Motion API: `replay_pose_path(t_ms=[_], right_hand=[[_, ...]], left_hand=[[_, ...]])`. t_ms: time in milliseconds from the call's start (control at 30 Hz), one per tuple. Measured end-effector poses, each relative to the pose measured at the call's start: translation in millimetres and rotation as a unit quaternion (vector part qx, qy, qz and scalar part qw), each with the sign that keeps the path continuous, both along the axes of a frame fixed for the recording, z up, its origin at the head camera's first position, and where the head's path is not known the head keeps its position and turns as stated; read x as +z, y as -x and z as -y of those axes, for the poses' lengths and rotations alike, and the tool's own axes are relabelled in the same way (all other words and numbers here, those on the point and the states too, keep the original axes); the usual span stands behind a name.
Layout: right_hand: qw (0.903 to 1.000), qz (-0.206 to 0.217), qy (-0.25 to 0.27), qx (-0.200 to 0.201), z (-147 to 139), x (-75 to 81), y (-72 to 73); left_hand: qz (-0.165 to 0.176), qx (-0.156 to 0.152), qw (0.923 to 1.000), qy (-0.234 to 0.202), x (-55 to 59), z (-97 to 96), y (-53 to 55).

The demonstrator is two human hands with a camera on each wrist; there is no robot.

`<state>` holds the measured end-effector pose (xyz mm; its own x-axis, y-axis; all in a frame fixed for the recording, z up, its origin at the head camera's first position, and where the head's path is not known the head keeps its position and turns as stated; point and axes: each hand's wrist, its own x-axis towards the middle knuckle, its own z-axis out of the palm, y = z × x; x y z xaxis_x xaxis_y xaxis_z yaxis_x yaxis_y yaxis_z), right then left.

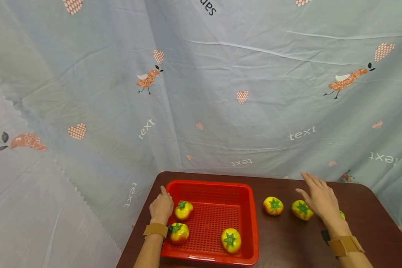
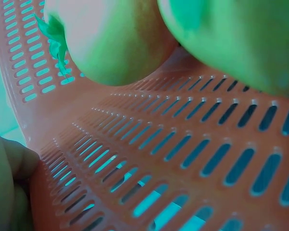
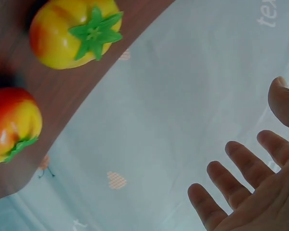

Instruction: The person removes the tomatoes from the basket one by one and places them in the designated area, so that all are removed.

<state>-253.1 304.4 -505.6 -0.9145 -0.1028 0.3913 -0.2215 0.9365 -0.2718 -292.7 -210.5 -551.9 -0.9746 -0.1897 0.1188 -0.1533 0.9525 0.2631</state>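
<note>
In the head view my left hand grips the left rim of a red perforated plastic basket. In the left wrist view its fingers curl by the basket's edge. Three yellow-red tomatoes with green star-shaped tops lie inside: a back-left tomato, a front-left tomato and a right tomato. My right hand hovers with spread fingers and an empty palm, just right of a tomato on the table. Another tomato is mostly hidden behind that hand.
One more tomato sits on the dark brown table, between the basket and the right hand. A pale blue-grey printed cloth hangs behind the table and along its left side. Each wrist wears a tan strap.
</note>
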Motion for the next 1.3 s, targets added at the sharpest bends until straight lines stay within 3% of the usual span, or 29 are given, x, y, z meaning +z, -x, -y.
replay_pose_path(t_ms=[567, 933, 1300], right_hand=[[0.9985, -0.045, -0.001, 0.031, 26, 13.8, -2.5], [0.9985, -0.023, -0.004, 0.049, 42, 22.4, -6.5], [0.9969, -0.041, -0.006, 0.068, 57, 22.7, -8.6]], left_hand=[[0.009, 0.007, 0.9999, 0.005, 1.2, -1.6, -0.8], [-0.010, 0.015, 0.9996, 0.020, 1.5, -4.8, -2.8], [-0.012, 0.009, 0.9996, 0.025, -0.2, -4.4, -3.4]])
